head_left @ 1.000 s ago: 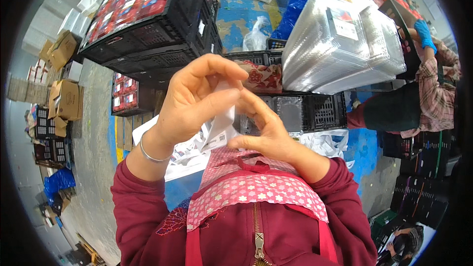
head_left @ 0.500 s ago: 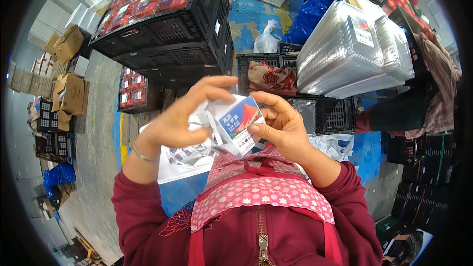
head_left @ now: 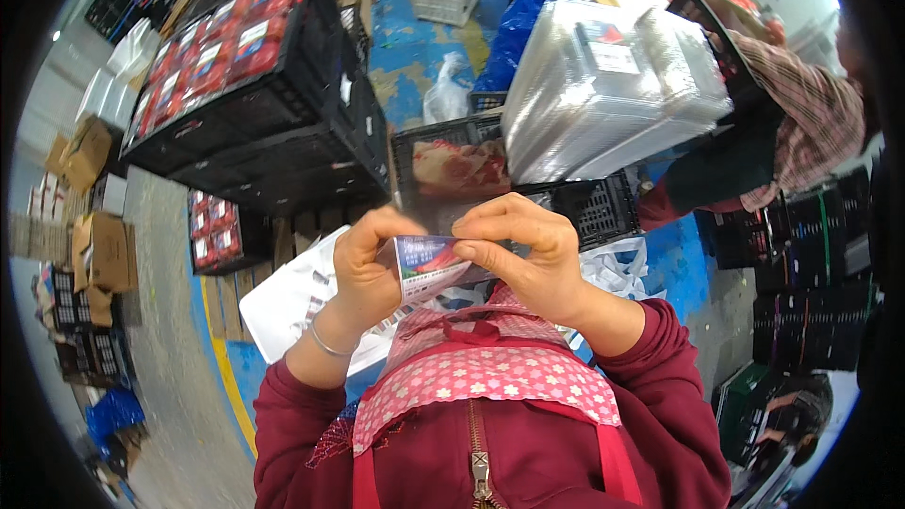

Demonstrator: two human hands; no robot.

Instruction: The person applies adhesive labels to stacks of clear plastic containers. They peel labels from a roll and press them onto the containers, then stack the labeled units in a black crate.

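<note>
In front of my chest, a printed label (head_left: 430,266) with a blue top and a red picture is stretched between both hands. My left hand (head_left: 370,262) is closed on its left edge, the fingertips curled at the upper corner. Thumb and fingers of my right hand (head_left: 530,253) pinch its upper right side. Below them, a white open container (head_left: 283,306) with printed pieces inside is partly hidden by my hands. To the right stands a tall stack of clear plastic boxes (head_left: 575,104); a similar label shows on its front.
Black crates (head_left: 255,137) hold red packed trays (head_left: 222,47) at the left. A low black crate with a patterned cloth (head_left: 462,168) lies ahead. Beside the clear stack is another person in a checked sleeve (head_left: 801,99). A white plastic bag (head_left: 617,269) lies right of my hands.
My left hand has moved from hovering open beside the label to gripping its left edge. The label now lies flatter between both hands. The view has shifted, so the surroundings sit further left.
</note>
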